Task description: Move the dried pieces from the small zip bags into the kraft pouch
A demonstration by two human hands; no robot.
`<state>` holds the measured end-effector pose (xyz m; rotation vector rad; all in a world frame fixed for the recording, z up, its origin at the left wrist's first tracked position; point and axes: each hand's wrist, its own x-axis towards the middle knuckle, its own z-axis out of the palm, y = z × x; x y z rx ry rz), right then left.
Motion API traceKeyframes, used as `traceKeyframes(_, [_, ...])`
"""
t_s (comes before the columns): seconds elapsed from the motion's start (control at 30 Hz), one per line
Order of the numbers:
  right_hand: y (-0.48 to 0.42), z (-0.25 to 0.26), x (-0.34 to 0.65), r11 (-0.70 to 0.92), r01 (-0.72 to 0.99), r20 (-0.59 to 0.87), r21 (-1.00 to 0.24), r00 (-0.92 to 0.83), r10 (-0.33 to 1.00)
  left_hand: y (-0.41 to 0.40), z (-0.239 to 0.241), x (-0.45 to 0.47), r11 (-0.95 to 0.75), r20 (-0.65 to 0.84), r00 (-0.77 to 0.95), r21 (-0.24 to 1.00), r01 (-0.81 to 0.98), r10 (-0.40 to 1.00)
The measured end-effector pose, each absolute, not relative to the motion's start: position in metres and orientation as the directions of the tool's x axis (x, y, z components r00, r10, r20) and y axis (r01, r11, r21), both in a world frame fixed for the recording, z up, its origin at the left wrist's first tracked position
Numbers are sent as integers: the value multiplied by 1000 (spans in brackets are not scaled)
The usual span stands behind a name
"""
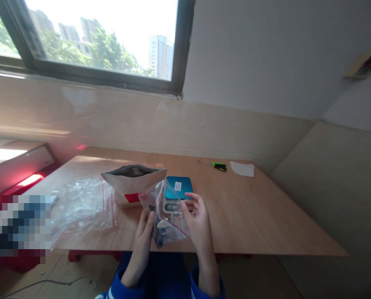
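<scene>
Both my hands hold a small clear zip bag (164, 220) with dark small parts inside, above the near edge of the wooden table (260, 220). My left hand (145, 232) grips the bag's left side and my right hand (197, 220) pinches its right side near the red seal line. Just behind the bag sits a small scale with a teal top (178, 187) and a grey front. An open kraft pouch (133, 182) with a red label stands to the left of the scale.
A pile of clear zip bags (82, 203) lies on the left of the table. A green and black screwdriver (218, 166) and a white scrap of paper (242, 169) lie at the far edge. A window is above the far wall.
</scene>
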<state>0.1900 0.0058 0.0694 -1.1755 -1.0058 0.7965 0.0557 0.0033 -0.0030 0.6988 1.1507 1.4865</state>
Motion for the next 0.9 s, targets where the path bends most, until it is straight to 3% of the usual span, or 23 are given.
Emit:
traceKeyframes(0.07, [2,69,194,278,164,322,-946,404,856,6,-10,55,65,-191,-326,930,-361,926])
traceKeyframes(0.13, [-3,72,196,320,236,383,-917,303,873,9,-15,54,60,-187,-342,935,-350,921])
traceKeyframes(0.23, [-8,76,192,315,207,330,-926,46,943,13,-16,52,36,-156,-350,944,-327,924])
traceKeyframes(0.47, [-11,75,182,263,113,236,-958,-210,949,32,15,51,-46,-31,-300,968,-248,953])
traceKeyframes(0.73, [-6,67,178,211,-2,199,-978,-338,920,20,28,34,-42,-52,-367,969,-244,929])
traceKeyframes(0.9, [-3,64,169,255,56,221,-965,-347,911,10,20,19,-53,-41,-355,966,-253,934])
